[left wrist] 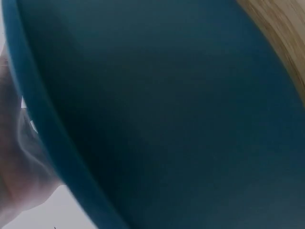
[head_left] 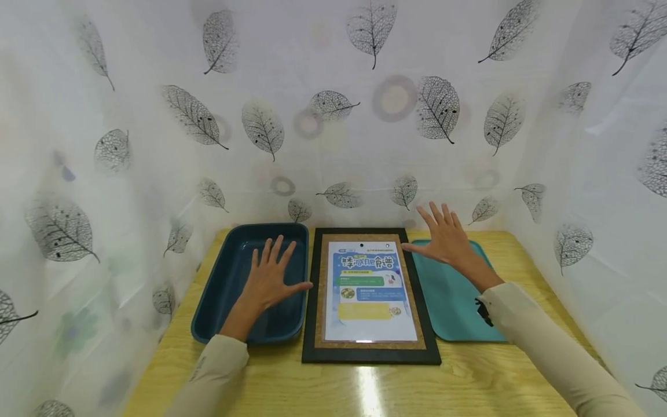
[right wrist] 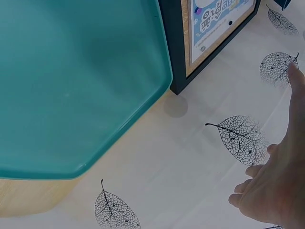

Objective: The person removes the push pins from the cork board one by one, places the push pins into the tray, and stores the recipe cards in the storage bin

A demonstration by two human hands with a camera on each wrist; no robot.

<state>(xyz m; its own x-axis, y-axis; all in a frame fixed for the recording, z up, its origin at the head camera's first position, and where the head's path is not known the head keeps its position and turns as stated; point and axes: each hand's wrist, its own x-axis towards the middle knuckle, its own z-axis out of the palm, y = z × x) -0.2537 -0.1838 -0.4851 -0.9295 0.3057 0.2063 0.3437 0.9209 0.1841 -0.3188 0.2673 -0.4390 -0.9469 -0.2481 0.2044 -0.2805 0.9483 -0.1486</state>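
My left hand (head_left: 268, 280) is held with fingers spread over a deep dark-blue tray (head_left: 213, 301), its thumb reaching past the tray's right rim. In the left wrist view that tray (left wrist: 167, 105) fills most of the picture, and part of the hand (left wrist: 24, 167) shows at the left edge. My right hand (head_left: 443, 237), fingers also spread, is above the far end of a flat teal tray (head_left: 448, 307). Between the trays lies a black-framed cork board (head_left: 371, 354) with a printed paper sheet (head_left: 370, 330) pinned on it. Neither hand holds anything.
Everything stands on a light wooden table (head_left: 271, 382). A whitish curtain (head_left: 333, 150) printed with dark leaves surrounds the table at the back and both sides, close behind the trays and the board. Small dark pins (head_left: 362, 245) sit at the sheet's top.
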